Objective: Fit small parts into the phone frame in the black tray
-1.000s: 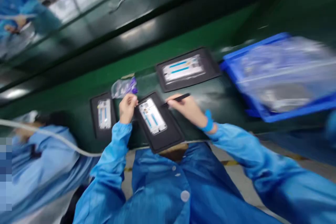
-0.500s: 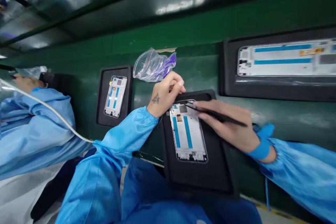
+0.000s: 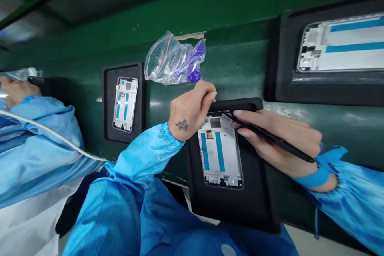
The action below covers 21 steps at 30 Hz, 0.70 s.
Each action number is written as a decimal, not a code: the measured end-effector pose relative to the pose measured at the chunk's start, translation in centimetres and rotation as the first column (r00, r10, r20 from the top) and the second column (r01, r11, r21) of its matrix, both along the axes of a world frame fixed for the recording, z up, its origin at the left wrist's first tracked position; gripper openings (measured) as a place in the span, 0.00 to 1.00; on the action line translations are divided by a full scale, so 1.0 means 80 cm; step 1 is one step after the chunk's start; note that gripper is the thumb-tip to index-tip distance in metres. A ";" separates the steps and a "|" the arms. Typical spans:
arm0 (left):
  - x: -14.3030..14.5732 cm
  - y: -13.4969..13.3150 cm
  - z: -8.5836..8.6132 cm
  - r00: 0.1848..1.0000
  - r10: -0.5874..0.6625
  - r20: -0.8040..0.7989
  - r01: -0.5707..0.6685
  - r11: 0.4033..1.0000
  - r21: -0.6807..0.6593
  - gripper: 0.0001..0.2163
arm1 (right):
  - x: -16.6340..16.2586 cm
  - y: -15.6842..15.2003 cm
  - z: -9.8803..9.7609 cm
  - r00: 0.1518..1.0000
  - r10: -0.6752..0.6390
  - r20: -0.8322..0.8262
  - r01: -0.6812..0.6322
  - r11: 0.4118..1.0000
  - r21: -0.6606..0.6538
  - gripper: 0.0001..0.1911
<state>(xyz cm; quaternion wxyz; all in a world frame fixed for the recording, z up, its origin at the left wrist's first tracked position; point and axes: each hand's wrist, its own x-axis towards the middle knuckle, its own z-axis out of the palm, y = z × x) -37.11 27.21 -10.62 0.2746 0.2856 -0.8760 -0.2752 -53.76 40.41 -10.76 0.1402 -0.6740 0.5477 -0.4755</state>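
Observation:
A white phone frame (image 3: 221, 150) with two blue strips lies in a black tray (image 3: 240, 196) at the near edge of the green bench. My left hand (image 3: 192, 108) rests curled on the tray's top left corner, fingertips pinched against the frame's upper edge. My right hand (image 3: 279, 140) grips black tweezers (image 3: 270, 138), whose tip touches the top of the frame near my left fingers. A clear zip bag (image 3: 172, 60) with purple parts lies just beyond my left hand.
A second tray with a phone frame (image 3: 125, 104) sits to the left, a third (image 3: 339, 44) at the upper right. At far left another person in a blue smock has a hand (image 3: 13, 90) on the bench. A white cable (image 3: 51, 134) crosses there.
The view has closed in on the bench and steadied. Both my hands have settled at the top of the phone frame, the tweezers' tip now against it.

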 end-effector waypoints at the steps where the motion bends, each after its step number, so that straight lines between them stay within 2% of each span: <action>1: 0.000 0.001 -0.001 1.000 0.005 0.010 -0.004 0.999 -0.048 0.10 | 0.000 -0.001 -0.001 1.000 -0.013 -0.011 0.013 1.000 -0.013 0.17; 5: 0.000 0.000 -0.006 1.000 0.019 -0.010 -0.021 0.970 -0.243 0.10 | 0.000 -0.002 -0.005 0.998 -0.010 -0.068 0.006 0.998 -0.058 0.17; 7: 0.000 -0.002 -0.007 0.997 0.013 -0.072 -0.032 0.963 -0.269 0.10 | 0.001 -0.001 -0.004 0.998 0.002 -0.067 -0.008 0.996 -0.088 0.16; 10: 0.000 -0.003 -0.009 0.985 0.009 -0.171 -0.042 0.981 -0.190 0.09 | 0.002 0.002 -0.002 1.000 -0.026 0.002 0.026 0.995 -0.096 0.13; 14: 0.001 -0.005 -0.012 0.958 0.069 -0.278 -0.094 0.993 -0.077 0.07 | 0.002 0.010 -0.001 0.985 -0.122 0.121 0.126 0.992 -0.019 0.08; 19: 0.001 -0.011 -0.014 0.946 0.055 -0.320 -0.098 0.988 -0.121 0.10 | 0.000 0.012 -0.008 0.968 -0.110 0.224 0.114 0.993 -0.006 0.09; 21: 0.000 -0.015 -0.015 0.935 0.055 -0.350 -0.087 0.993 -0.076 0.11 | 0.000 0.010 -0.011 0.953 -0.122 0.278 0.128 0.992 -0.004 0.10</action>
